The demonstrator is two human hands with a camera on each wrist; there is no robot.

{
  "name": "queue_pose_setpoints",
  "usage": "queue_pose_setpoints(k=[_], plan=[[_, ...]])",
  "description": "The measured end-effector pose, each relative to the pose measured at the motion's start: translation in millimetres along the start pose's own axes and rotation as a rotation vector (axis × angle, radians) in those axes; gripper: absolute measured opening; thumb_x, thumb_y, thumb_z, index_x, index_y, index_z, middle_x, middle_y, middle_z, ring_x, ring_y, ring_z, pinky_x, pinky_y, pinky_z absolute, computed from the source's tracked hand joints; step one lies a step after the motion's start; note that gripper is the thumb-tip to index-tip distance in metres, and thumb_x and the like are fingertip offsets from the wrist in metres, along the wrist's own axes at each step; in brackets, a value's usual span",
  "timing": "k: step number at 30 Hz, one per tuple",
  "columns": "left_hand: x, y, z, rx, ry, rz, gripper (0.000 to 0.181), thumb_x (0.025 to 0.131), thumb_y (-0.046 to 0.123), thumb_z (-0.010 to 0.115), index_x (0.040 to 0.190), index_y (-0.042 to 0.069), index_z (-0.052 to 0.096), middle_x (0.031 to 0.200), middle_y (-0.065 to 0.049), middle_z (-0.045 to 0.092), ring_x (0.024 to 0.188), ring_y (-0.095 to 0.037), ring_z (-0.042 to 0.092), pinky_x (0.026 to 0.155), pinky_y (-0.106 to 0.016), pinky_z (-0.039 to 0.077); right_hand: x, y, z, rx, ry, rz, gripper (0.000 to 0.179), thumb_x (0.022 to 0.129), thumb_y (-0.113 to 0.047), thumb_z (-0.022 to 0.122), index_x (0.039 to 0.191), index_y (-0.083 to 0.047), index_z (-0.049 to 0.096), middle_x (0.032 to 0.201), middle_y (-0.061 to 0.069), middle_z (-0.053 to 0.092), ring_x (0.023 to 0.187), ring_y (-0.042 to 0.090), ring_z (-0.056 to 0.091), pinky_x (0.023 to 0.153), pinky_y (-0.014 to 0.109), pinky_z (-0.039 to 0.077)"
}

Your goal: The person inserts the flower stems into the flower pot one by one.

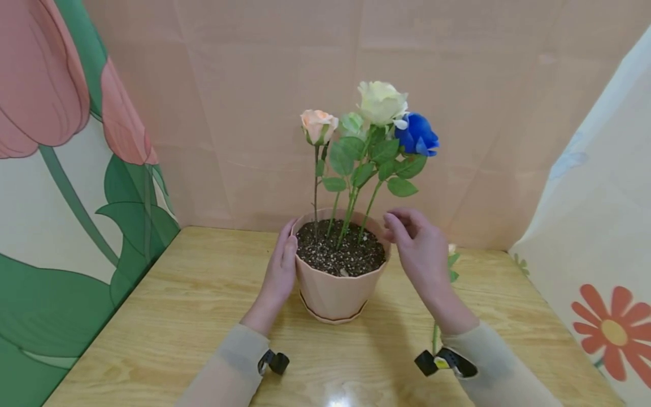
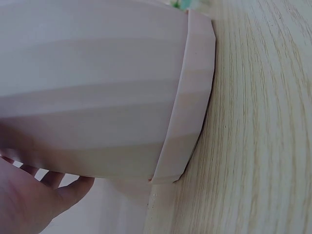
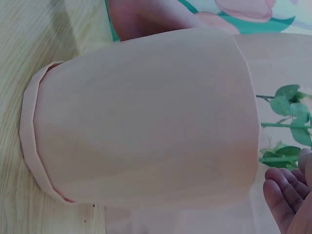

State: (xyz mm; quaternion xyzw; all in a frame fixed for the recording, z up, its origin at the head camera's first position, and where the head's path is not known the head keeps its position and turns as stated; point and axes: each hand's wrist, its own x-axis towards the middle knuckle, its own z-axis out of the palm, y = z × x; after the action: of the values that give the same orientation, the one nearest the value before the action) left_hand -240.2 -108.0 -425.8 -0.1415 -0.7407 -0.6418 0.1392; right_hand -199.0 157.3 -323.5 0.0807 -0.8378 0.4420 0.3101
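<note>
A pink faceted flowerpot [image 1: 335, 291] filled with dark soil [image 1: 341, 260] stands on a matching saucer [image 1: 333, 319]. Upright in the soil are a peach rose [image 1: 318, 127], a cream rose [image 1: 382, 103], a blue rose [image 1: 418, 134] and a smaller pale green bloom [image 1: 352, 122]. My left hand [image 1: 282, 257] rests against the pot's left side, its thumb near the rim; in the left wrist view the fingers [image 2: 78, 190] lie along the wall. Beside the right rim my right hand [image 1: 419, 249] hovers with loosely bent fingers [image 3: 278, 195] and nothing in them.
Partly hidden by my right forearm, another flower with green leaves [image 1: 452, 265] lies on the wooden table [image 1: 203, 294]. A plain pink cloth [image 1: 254, 102] hangs behind. Printed flower panels [image 1: 46, 294] border the left and right sides.
</note>
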Motion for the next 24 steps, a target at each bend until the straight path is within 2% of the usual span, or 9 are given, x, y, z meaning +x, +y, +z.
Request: queue_pose_setpoints(k=[8,14,24], plan=[[0.1,-0.4,-0.4,0.014,-0.001,0.004,0.054,0.121,0.038,0.031,0.174,0.028,0.034,0.177,-0.006,0.036,0.162,-0.033,0.033,0.131,-0.062,0.025,-5.1,12,-15,0.008,-0.003,0.026,0.027,0.112,-0.029,0.069,0.122,-0.005,0.079,0.101,0.007,0.080,0.080,0.012,0.075,0.072,0.016,0.060],[-0.8,1.9,0.0,0.011,-0.002,-0.001,0.054,0.121,0.038,0.030,0.174,0.027,0.033,0.177,-0.008,0.035,0.161,-0.036,0.033,0.130,-0.063,0.025,-11.7,25,-25,-0.041,-0.011,0.055,0.030,0.112,-0.031,0.069,0.123,-0.005,0.078,0.101,0.006,0.079,0.080,0.014,0.076,0.072,0.015,0.059],[-0.3,1.6,-0.1,0.012,0.000,0.007,0.055,0.121,0.041,0.030,0.174,0.027,0.034,0.176,-0.007,0.037,0.161,-0.033,0.034,0.131,-0.062,0.026,-24.2,49,-41,-0.144,-0.016,0.055,0.027,0.111,-0.035,0.071,0.122,-0.011,0.079,0.094,0.006,0.080,0.076,-0.001,0.072,0.067,0.013,0.054]])
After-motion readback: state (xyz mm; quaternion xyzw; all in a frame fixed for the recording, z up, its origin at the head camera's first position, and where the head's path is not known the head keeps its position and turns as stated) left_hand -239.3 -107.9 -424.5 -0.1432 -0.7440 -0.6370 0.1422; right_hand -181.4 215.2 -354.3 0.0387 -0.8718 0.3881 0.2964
